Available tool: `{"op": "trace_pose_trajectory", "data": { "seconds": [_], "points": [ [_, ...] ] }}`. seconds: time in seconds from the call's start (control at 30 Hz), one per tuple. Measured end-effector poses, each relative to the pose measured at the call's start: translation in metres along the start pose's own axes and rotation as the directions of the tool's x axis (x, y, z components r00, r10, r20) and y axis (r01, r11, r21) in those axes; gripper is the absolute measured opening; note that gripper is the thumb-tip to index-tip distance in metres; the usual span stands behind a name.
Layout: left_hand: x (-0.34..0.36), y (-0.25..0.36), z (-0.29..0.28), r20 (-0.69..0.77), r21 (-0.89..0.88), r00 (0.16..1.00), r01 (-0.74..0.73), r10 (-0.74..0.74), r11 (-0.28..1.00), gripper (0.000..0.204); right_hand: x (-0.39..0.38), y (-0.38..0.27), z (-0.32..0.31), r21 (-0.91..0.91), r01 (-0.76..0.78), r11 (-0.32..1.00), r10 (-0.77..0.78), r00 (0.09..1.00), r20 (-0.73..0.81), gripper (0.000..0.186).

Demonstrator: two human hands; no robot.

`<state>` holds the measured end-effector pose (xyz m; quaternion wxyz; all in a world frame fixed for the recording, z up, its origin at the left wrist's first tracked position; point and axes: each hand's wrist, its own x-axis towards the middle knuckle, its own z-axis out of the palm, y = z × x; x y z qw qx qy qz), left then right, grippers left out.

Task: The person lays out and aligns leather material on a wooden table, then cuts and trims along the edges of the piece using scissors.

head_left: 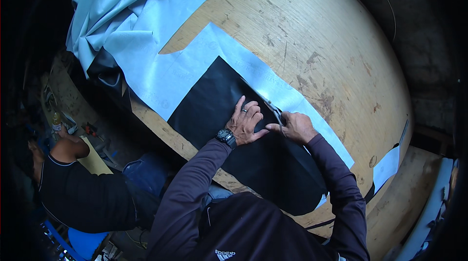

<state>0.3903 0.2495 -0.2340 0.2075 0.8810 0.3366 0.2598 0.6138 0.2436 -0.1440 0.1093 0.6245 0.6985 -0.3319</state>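
A piece of black leather-like sheet (207, 97) lies on the table over a larger pale blue-white sheet (170, 83). My left hand (246, 123), with a ring on one finger and a watch at the wrist, rests open on the black piece, palm down, fingers somewhat bent and apart. Just to its right, my right hand (298, 127) is closed around the handles of a pair of scissors (276, 113). The blades point away and to the left, along the black piece's right edge. How far apart the blades stand is hard to make out.
The scuffed wooden table (292, 22) extends beyond the sheets. Rumpled pale blue material (117, 0) is heaped at the far left. A small pale scrap (386, 167) lies near the right edge. At lower left another person (87, 195) sits near a bottle (56, 121).
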Motion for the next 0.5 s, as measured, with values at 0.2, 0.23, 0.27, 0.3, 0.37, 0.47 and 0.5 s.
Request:
{"op": "trace_pose_trajectory", "data": {
  "seconds": [0.2, 0.23, 0.27, 0.3, 0.37, 0.47, 0.5],
  "points": [
    [0.001, -0.001, 0.001, 0.015, -0.024, 1.0, -0.002, 0.002, 1.0, 0.049, 0.016, -0.004, 0.001, -0.042, 0.009, 0.999, -0.011, 0.999, -0.049, 0.076],
    [0.001, 0.0, 0.0, 0.013, -0.025, 1.0, 0.0, 0.001, 1.0, 0.049, 0.016, -0.002, 0.002, -0.027, 0.005, 1.0, -0.006, 1.0, -0.03, 0.077],
    [0.001, -0.001, 0.0, 0.018, -0.018, 1.0, -0.001, 0.002, 1.0, 0.05, 0.016, 0.001, 0.002, -0.012, 0.001, 1.0, -0.001, 1.0, -0.01, 0.078],
    [0.002, 0.0, -0.001, 0.022, -0.012, 1.0, -0.003, 0.003, 1.0, 0.05, 0.016, 0.003, 0.002, -0.016, 0.002, 1.0, -0.002, 1.0, -0.009, 0.078],
    [0.0, -0.002, 0.0, 0.028, -0.009, 1.0, 0.001, 0.0, 1.0, 0.05, 0.018, 0.002, -0.001, 0.039, -0.004, 0.999, 0.002, 1.0, 0.03, 0.08],
    [-0.001, -0.002, 0.002, 0.009, -0.006, 1.0, -0.007, 0.007, 1.0, 0.05, 0.018, -0.002, -0.003, 0.021, -0.037, 0.999, 0.036, 0.997, 0.063, 0.078],
    [-0.001, -0.003, 0.003, -0.013, -0.005, 1.0, -0.016, 0.016, 1.0, 0.049, 0.018, -0.002, -0.005, 0.016, -0.036, 0.999, 0.035, 0.998, 0.061, 0.078]
  ]
}}
